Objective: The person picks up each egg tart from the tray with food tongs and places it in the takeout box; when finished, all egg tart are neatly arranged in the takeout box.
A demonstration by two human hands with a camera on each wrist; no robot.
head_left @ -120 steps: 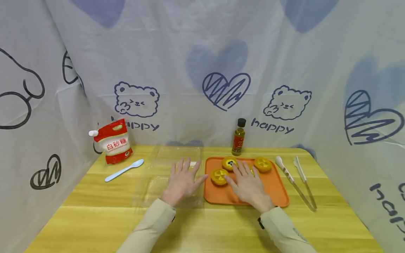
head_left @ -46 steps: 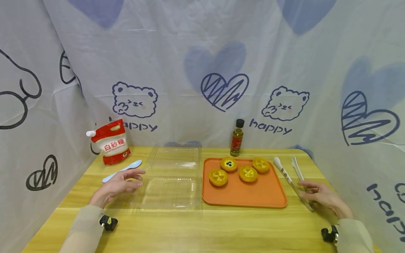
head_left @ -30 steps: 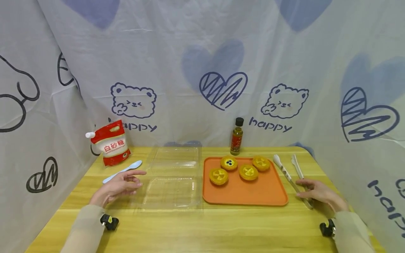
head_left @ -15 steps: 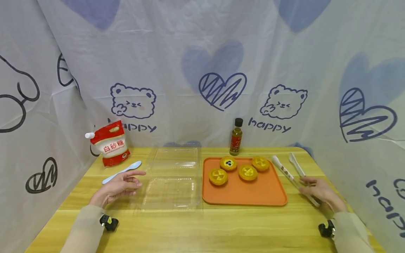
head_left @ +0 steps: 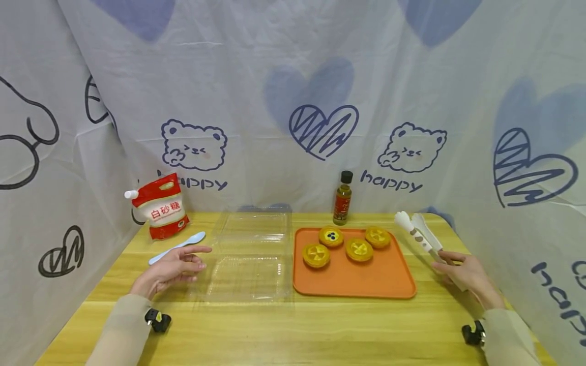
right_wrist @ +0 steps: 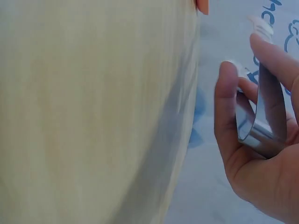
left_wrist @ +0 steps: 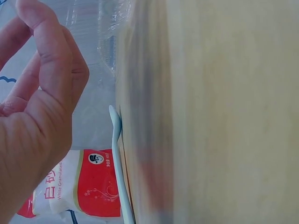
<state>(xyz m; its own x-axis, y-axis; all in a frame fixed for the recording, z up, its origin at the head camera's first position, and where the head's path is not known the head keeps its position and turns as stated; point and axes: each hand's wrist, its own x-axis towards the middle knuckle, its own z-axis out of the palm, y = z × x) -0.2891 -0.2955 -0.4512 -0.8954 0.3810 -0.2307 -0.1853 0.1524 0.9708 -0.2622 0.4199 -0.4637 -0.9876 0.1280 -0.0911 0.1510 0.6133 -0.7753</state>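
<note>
My right hand [head_left: 467, 274] grips a pair of food tongs [head_left: 418, 235] by the metal arms, thumb on one side and fingers on the other. The white tips point away over the table, slightly apart. In the right wrist view the bent metal end of the tongs [right_wrist: 261, 135] lies inside the hand [right_wrist: 261, 172], raised off the table. My left hand [head_left: 169, 269] hovers with loosely bent fingers and holds nothing; it is between the light blue spoon [head_left: 178, 247] and the clear plastic box [head_left: 247, 277]. The left wrist view shows the same hand [left_wrist: 42, 98] bare.
Several egg tarts [head_left: 359, 249] sit on an orange tray [head_left: 357, 282] right of the box. An oil bottle [head_left: 342, 199] stands behind the tray. A red and white sugar bag [head_left: 162, 208] is at back left. Curtains hang around the table's back and sides.
Both hands parted from the middle to the sides. My right hand took hold of the tongs, lifted them, and their tips drew closer together. The left hand has stayed still this last second.
</note>
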